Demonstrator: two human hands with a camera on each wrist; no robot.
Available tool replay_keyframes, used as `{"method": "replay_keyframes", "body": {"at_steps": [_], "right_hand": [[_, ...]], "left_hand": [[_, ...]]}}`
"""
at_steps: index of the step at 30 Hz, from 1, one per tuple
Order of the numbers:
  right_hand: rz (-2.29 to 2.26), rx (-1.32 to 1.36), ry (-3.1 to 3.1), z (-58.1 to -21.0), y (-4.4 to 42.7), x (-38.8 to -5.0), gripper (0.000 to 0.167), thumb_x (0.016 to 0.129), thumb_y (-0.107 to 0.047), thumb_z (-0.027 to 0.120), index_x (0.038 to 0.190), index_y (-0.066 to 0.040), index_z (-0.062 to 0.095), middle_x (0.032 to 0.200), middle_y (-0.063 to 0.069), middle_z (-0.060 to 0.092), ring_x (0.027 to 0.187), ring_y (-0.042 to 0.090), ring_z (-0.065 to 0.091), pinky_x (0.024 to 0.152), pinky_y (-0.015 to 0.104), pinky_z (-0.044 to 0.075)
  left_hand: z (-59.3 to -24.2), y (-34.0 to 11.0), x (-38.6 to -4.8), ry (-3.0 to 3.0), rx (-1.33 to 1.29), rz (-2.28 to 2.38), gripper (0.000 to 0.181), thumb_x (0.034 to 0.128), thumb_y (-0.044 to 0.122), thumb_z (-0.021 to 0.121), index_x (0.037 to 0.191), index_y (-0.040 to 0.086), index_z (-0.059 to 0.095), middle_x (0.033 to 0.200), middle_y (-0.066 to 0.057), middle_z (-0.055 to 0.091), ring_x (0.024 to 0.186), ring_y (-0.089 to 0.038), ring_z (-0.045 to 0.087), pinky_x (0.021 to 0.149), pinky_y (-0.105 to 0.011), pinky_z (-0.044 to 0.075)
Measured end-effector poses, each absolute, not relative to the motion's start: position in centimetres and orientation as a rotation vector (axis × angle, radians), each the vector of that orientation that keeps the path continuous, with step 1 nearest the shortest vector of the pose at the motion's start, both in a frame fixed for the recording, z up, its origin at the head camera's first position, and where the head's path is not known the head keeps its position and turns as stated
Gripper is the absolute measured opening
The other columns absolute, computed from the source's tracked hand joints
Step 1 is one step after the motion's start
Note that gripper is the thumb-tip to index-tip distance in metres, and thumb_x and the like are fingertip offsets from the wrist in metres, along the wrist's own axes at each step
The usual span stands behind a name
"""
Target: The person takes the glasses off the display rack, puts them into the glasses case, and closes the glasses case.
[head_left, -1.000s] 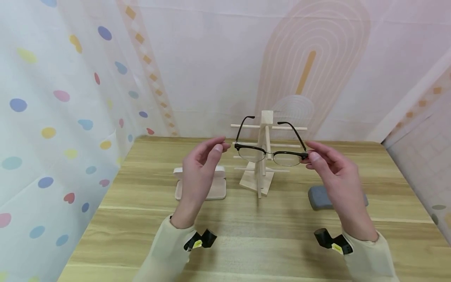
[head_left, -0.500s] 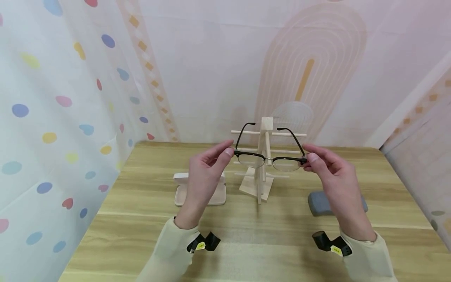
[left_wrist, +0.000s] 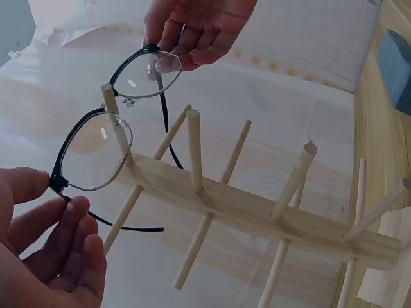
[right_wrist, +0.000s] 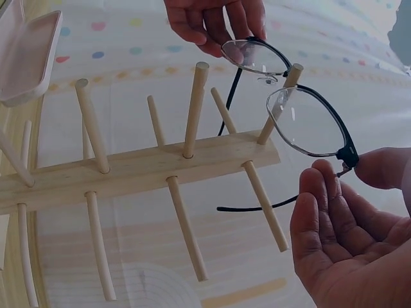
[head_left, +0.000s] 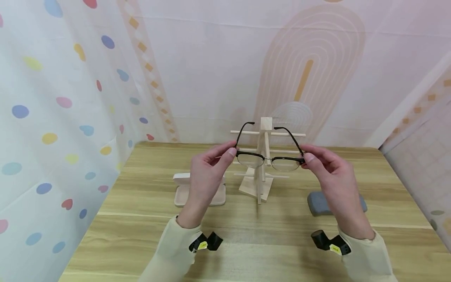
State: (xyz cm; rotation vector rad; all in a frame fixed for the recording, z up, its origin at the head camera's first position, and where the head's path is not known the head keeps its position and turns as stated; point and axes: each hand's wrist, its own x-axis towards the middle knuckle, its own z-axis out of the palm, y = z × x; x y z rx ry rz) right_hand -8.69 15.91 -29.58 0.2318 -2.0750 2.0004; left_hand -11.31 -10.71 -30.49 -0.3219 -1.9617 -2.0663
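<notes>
Glasses [head_left: 268,158] are held outside the open case [head_left: 218,196]

Glasses [head_left: 274,158]: glossy lenses [right_wrist: 308,120], metal-looking bridge [head_left: 268,158]. Stand [right_wrist: 128,163]: smooth matt wood. Tabletop [head_left: 253,246]: wood-grained, faint sheen.

The left hand [head_left: 206,174] and its wrist are hiding the middle of the white case [head_left: 182,195], while the right hand [head_left: 338,184] is blocking much of the grey case [head_left: 318,204] from me. Both hands are covering parts of the glasses' [head_left: 268,158] outer corners. On the near side, the sleeves [head_left: 169,250] and the surface [head_left: 253,258] are running out of the head view, and the yellow labels [head_left: 202,245] are looking too small to read. The left wrist view is cutting off the grey case and the wooden stand's [left_wrist: 257,208] foot at right; the right wrist view is cropping the white case at left.
</notes>
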Motion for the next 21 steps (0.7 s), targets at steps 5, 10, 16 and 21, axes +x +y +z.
{"method": "replay_keyframes", "body": {"at_steps": [5,10,16,21], "right_hand": [[2.009,0.261,-2.046,-29.5,15.8,-8.8,0.033,0.102,-0.015,0.068,0.130,0.003,0.068,0.104,0.006,0.077,0.095,0.016,0.072,0.093,0.023,0.055],[1.991,0.256,-2.059,-29.3,15.7,-8.5,0.032,0.101,-0.015,0.069,0.130,-0.001,0.069,0.104,0.005,0.077,0.096,0.017,0.071,0.093,0.023,0.054],[1.979,0.262,-2.059,-28.9,15.7,-8.1,0.032,0.101,-0.015,0.069,0.130,-0.002,0.069,0.105,0.005,0.076,0.098,0.018,0.070,0.093,0.023,0.055],[1.996,0.273,-2.014,-28.6,15.7,-7.9,0.031,0.101,-0.011,0.069,0.130,0.000,0.069,0.104,0.006,0.076,0.097,0.018,0.072,0.092,0.024,0.056]], "left_hand": [[-30.4,-10.8,-11.1,-1.946,-0.355,-2.052,0.024,0.0970,0.008,0.072,0.119,0.000,0.077,0.111,-0.017,0.076,0.098,-0.017,0.074,0.091,-0.030,0.059],[-30.1,-10.9,-10.9,-1.938,-0.373,-2.043,0.023,0.0966,0.006,0.071,0.118,-0.001,0.077,0.109,-0.013,0.077,0.098,-0.017,0.074,0.090,-0.030,0.059],[-29.7,-10.9,-10.5,-1.911,-0.385,-2.087,0.023,0.0957,0.004,0.072,0.118,-0.001,0.077,0.108,-0.013,0.078,0.100,-0.020,0.074,0.091,-0.031,0.059],[-29.4,-10.9,-10.2,-1.883,-0.420,-2.085,0.024,0.0953,0.003,0.073,0.118,-0.002,0.076,0.108,-0.012,0.078,0.100,-0.020,0.074,0.090,-0.031,0.059]]}}
